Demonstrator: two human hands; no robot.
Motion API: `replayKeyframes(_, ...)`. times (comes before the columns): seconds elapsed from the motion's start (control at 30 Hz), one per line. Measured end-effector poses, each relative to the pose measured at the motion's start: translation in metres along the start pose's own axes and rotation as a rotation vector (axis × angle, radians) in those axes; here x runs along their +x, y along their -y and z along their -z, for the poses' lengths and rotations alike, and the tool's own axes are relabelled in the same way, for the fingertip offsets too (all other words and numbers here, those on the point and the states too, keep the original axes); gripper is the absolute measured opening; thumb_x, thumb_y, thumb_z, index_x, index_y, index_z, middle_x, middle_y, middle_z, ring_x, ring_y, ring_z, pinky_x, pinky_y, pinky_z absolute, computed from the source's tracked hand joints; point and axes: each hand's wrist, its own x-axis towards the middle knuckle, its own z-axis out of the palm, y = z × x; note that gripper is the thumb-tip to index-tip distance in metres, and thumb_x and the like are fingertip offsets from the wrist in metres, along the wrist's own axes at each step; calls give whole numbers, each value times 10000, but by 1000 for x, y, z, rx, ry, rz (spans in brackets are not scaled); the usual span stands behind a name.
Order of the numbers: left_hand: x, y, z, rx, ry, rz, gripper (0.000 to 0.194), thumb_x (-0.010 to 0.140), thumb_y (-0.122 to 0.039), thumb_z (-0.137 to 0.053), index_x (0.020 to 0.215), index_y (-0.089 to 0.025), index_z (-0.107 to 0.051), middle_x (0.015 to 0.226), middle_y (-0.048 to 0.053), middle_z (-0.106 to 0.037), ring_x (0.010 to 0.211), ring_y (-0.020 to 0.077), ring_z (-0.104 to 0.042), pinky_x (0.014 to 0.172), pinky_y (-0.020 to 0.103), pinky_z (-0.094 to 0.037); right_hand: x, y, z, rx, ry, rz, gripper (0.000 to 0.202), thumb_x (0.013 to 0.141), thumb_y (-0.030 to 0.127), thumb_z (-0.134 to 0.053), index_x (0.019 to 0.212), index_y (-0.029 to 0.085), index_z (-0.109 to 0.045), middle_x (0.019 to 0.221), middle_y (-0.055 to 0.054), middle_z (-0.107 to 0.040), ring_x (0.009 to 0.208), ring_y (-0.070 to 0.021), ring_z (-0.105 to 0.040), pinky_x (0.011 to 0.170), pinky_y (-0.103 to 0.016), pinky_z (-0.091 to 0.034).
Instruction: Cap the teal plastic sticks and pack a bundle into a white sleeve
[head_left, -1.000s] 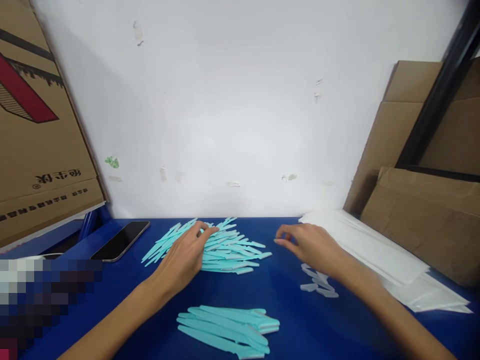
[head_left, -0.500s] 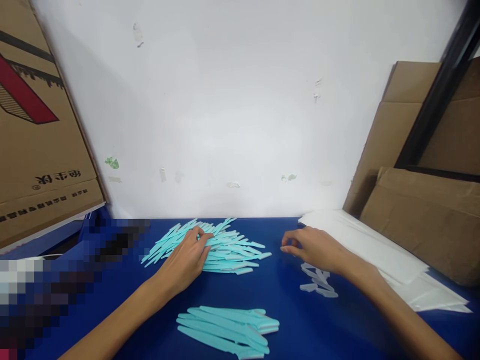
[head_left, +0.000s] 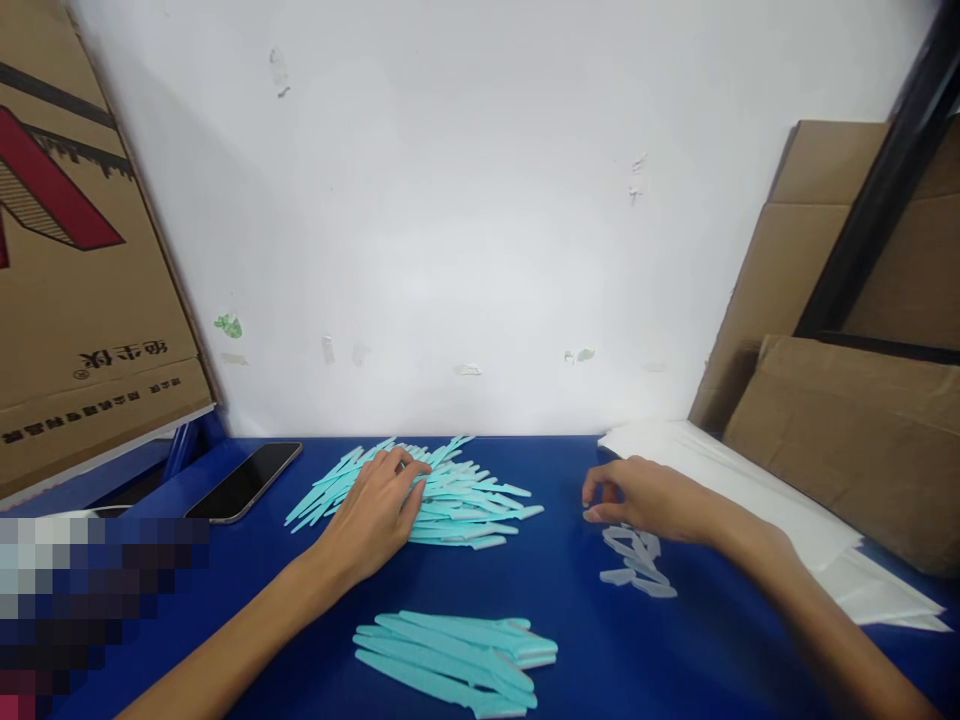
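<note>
My left hand (head_left: 382, 500) rests over a loose pile of turquoise eyebrow razors (head_left: 465, 500). Its fingers are bent, with the thumb apart from the index finger, and no razor shows lifted in it. On the right, my right hand (head_left: 630, 495) hovers just behind several clear plastic blade caps (head_left: 637, 565). Thumb and index finger are curled together at the tips; whatever may be between them cannot be made out. Nearer to me lies a smaller bundle of turquoise razors (head_left: 450, 655), roughly lined up side by side.
A phone (head_left: 247, 482) lies at the left on the blue table (head_left: 300, 660). White sheets or bags (head_left: 780, 520) are stacked at the right. Cardboard boxes (head_left: 847, 430) stand on the right, another carton (head_left: 82, 330) on the left, and a white wall (head_left: 465, 230) behind.
My right hand has shifted slightly right, towards the clear caps. My left hand stays over the pile, with its fingers moved only a little. Both razor groups look the same.
</note>
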Motion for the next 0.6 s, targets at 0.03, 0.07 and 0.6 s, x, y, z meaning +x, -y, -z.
replayKeyframes(0.03,5,-1,0,24,12,7,310,1005,-254,-358,1106,-192,-644,1051,97,-594,979,266,-553,886,432,-448,0,2,1,0,-3,6,186,827,422,-655,925,289,-739,835,-10,-748,692,-207,-690,605,-287,-448)
replayKeyframes(0.07,13,-1,0,61,43,20,324,1008,-254,-349,1092,-180,-654,1056,106,-600,991,269,-548,891,431,-444,-1,4,1,1,-7,17,188,837,425,-646,929,289,-739,836,-12,-750,701,-210,-693,605,-288,-447)
replayKeyframes(0.6,149,-5,-58,206,493,179,348,958,-337,-604,1254,-156,-572,1245,101,-601,1049,233,-629,876,438,-553,4,15,-11,-109,-139,73,191,904,405,-584,947,291,-730,777,-11,-748,697,-217,-678,567,-281,-392)
